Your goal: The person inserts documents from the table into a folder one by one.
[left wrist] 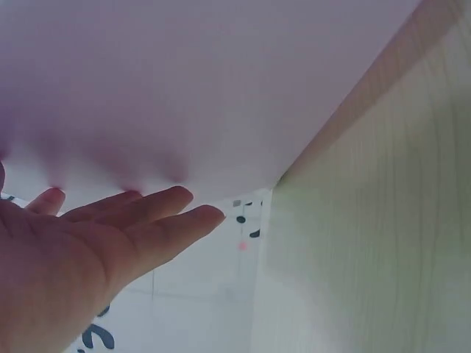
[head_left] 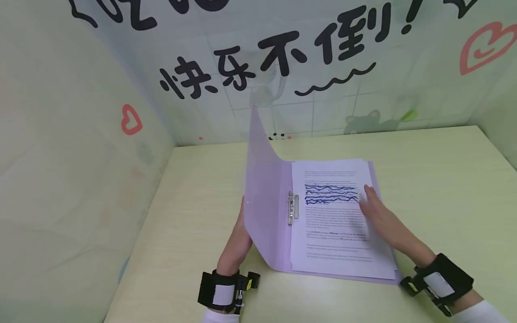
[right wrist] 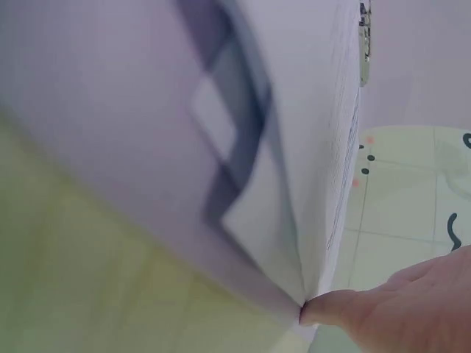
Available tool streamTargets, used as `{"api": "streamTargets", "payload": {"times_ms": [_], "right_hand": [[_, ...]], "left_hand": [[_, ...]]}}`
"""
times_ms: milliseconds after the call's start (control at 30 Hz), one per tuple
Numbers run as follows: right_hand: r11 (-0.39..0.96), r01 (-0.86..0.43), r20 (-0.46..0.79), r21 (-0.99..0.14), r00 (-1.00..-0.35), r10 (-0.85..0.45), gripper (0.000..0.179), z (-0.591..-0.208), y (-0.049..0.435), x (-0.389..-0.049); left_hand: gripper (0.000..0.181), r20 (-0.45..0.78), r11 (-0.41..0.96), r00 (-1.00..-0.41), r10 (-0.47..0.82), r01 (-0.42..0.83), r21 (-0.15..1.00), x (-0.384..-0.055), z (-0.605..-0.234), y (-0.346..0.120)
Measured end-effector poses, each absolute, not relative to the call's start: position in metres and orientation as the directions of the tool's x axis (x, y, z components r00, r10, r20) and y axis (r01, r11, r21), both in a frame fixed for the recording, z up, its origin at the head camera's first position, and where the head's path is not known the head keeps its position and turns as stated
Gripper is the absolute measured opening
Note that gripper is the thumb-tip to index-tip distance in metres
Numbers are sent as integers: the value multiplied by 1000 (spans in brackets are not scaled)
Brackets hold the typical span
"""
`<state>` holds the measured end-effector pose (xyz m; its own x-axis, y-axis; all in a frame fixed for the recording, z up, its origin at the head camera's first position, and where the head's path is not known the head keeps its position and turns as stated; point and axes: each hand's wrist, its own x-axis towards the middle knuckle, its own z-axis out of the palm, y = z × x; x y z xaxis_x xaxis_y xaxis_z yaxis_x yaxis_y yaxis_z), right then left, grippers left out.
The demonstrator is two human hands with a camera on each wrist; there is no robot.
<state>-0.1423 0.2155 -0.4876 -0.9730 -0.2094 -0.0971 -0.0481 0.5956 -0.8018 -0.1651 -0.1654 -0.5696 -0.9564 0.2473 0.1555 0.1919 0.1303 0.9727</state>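
A light purple folder (head_left: 266, 215) lies on the table with its left cover standing up. My left hand (head_left: 238, 242) is behind that cover, partly hidden in the head view. In the left wrist view its fingers (left wrist: 173, 232) extend along the cover's outer face (left wrist: 162, 88). Printed sheets (head_left: 331, 251) lie in the folder beside a metal clip (head_left: 293, 208); blue wavy lines cross the top sheet's text. My right hand (head_left: 389, 226) rests at the sheets' right edge, fingers fairly straight. In the right wrist view one digit (right wrist: 327, 307) touches the stack's edge.
The pale wooden table (head_left: 194, 202) runs back to a wall (head_left: 226, 121) with black lettering and drawings. Another wall (head_left: 72, 179) rises along the table's left side. Black camera straps (head_left: 448, 278) circle both wrists.
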Motion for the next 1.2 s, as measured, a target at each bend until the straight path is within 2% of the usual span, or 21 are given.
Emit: {"api": "streamTargets", "payload": {"times_ms": [67, 100, 167, 233, 333, 533, 633, 933, 1200], "right_hand": [[537, -55, -79, -842, -972, -223, 68, -488, 218, -141], [506, -55, -73, -861, -970, -230, 66, -488, 220, -140], [448, -62, -56, -892, -968, -246, 64, -488, 222, -139], [400, -72, -39, -914, -964, -262, 62, -488, 224, -138], [371, -75, -28, -926, -964, -263, 61, -489, 226, -136], [271, -53, -26, -961, -959, -281, 63, -490, 229, -133], [221, -48, -17, -974, -958, -286, 66, -492, 230, -132], [35, -36, 24, -999, -956, -294, 71, -497, 239, -131], [93, -42, 15, -995, -964, -267, 63, -493, 258, -128]], "left_hand": [[53, 170, 84, -920, 353, 212, 974, -159, -497, -137], [53, 159, 90, -920, 359, 204, 975, -152, -474, -128], [53, 130, 157, -926, 354, 196, 968, -139, -440, -113], [52, 92, 217, -935, 342, 174, 960, -131, -426, -104], [52, 88, 297, -939, 332, 193, 935, -131, -433, -97], [48, 186, 440, -929, 320, 320, 839, -139, -462, -89], [47, 195, 508, -932, 304, 332, 795, -140, -469, -85], [49, 80, 688, -950, 300, 274, 672, -136, -475, -68], [55, 0, 779, -952, 307, 252, 574, -132, -476, -60]]}}
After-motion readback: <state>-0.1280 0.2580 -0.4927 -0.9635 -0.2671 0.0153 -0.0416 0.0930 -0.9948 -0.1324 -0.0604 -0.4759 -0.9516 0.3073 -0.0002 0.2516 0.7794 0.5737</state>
